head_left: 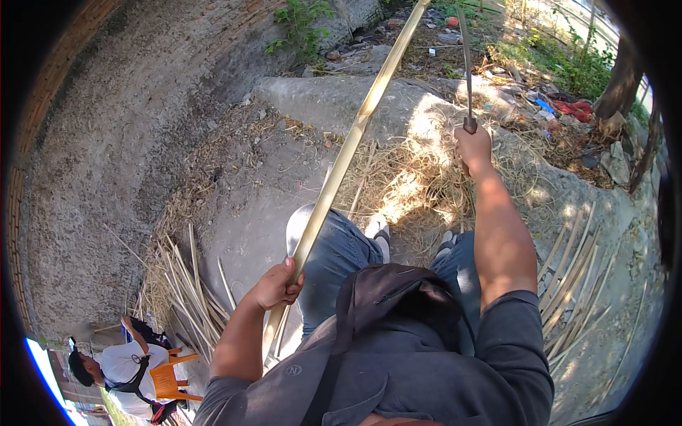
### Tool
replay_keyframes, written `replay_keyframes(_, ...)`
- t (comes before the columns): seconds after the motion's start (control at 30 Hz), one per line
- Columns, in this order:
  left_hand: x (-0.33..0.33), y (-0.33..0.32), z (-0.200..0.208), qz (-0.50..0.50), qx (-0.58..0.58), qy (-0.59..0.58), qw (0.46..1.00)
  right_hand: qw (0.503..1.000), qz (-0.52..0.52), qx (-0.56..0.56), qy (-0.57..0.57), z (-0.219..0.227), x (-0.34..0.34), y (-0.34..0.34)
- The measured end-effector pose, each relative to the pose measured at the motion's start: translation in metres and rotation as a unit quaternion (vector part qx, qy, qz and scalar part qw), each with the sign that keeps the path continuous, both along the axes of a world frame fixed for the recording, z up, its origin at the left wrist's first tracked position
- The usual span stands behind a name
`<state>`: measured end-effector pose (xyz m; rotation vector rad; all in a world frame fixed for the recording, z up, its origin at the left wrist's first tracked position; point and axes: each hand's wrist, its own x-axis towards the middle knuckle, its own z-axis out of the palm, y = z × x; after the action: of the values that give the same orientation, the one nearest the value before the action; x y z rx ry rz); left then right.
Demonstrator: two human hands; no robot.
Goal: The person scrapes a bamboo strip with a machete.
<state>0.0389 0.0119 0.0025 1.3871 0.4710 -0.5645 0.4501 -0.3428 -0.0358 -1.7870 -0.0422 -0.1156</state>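
A bamboo strip [338,170] is gripped by the left hand [278,284], a long knife [468,78] by the right hand [474,149]. The strip is slanted past the left knee [339,238], with open room between its edge and the knife. It is coloured pale yellow.

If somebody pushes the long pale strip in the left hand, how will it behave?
The long pale strip seems fairly stiff, as it runs nearly straight past the left hand. It is perhaps light for its length, since only one hand holds it.
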Motion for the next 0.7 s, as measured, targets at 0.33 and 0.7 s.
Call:
replay_keyframes(0.33,0.022,-0.017,-0.006,-0.011,0.000,-0.030,0.999,0.924,0.039,0.380,-0.014,0.037,-0.024,0.010)
replay_keyframes(0.7,0.040,-0.047,0.016,-0.078,0.063,-0.104,0.990,0.896,0.149,0.417,-0.020,0.056,-0.052,0.013)
